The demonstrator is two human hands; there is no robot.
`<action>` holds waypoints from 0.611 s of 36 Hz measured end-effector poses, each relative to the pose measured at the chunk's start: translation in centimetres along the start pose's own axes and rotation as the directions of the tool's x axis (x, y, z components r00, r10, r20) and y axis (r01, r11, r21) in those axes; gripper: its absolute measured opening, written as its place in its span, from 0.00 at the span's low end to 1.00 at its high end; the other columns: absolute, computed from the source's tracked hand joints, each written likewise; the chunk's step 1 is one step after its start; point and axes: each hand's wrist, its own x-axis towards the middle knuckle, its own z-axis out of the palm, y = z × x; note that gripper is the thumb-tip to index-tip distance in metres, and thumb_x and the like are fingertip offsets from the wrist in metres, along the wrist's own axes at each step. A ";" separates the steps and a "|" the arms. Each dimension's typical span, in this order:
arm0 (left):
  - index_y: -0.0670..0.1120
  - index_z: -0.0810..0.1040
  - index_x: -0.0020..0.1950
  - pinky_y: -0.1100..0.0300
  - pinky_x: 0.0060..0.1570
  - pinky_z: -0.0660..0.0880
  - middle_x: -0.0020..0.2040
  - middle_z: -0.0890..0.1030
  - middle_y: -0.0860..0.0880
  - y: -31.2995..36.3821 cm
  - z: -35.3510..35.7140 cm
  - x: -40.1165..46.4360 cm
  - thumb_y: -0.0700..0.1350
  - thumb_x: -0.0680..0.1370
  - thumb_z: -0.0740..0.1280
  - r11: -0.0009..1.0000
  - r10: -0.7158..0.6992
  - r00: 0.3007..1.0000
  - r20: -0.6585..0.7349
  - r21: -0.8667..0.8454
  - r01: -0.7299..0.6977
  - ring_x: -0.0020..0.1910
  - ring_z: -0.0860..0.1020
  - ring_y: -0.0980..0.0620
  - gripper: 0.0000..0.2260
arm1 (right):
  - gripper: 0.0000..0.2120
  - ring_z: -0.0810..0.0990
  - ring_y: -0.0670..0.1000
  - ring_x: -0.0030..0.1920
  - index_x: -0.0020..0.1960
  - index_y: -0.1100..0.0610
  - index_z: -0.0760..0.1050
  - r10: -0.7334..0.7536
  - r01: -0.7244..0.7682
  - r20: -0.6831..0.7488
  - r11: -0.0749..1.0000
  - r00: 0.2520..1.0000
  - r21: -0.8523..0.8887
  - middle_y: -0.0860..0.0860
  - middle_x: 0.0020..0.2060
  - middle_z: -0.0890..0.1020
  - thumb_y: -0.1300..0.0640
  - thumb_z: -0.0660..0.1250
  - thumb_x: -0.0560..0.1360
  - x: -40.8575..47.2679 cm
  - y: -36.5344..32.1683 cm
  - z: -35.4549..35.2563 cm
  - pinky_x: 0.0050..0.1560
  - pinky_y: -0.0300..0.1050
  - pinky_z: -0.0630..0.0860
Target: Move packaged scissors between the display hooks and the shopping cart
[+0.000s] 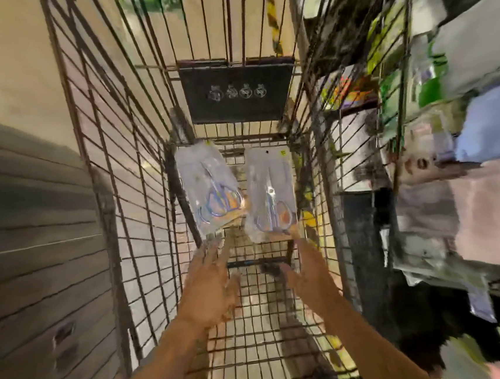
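Note:
Two clear packs of scissors lie in the wire shopping cart, near its far end. The left pack holds blue-handled scissors and leans toward the cart's left wall. The right pack lies beside it. My left hand reaches in with fingers straight, its fingertips just below the left pack's near edge. My right hand is stretched out the same way, its fingertips at the right pack's near corner. Neither hand grips anything. The picture is blurred by motion.
A dark plaque with round pictograms hangs on the cart's far wall. Store shelves with packaged goods crowd the right side. A grey plank wall and pale floor lie to the left.

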 end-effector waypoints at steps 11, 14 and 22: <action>0.43 0.66 0.78 0.36 0.71 0.69 0.79 0.64 0.39 -3.3 2.1 5.6 0.56 0.79 0.58 0.996 0.074 0.992 -0.100 -0.046 -0.079 0.77 0.64 0.33 0.30 | 0.33 0.80 0.52 0.57 0.72 0.39 0.64 0.101 -0.065 -0.210 0.983 0.972 0.172 0.51 0.62 0.75 0.40 0.74 0.72 13.5 1.3 4.4 0.45 0.54 0.85; 0.38 0.72 0.74 0.35 0.64 0.74 0.74 0.70 0.35 -3.6 2.0 6.0 0.52 0.78 0.62 0.991 0.103 0.983 -0.154 -0.073 -0.115 0.72 0.69 0.31 0.28 | 0.41 0.76 0.57 0.64 0.74 0.40 0.59 0.097 -0.075 -0.228 0.992 0.969 0.103 0.52 0.66 0.72 0.45 0.76 0.68 14.7 1.3 5.1 0.52 0.59 0.83; 0.47 0.61 0.81 0.38 0.71 0.69 0.80 0.63 0.43 -4.0 1.4 5.8 0.58 0.80 0.55 0.995 0.054 0.991 -0.120 -0.077 -0.063 0.79 0.61 0.40 0.31 | 0.62 0.60 0.64 0.75 0.82 0.51 0.47 0.312 -0.313 -0.178 0.949 0.933 0.022 0.62 0.74 0.63 0.57 0.85 0.61 15.6 -0.2 2.6 0.72 0.60 0.65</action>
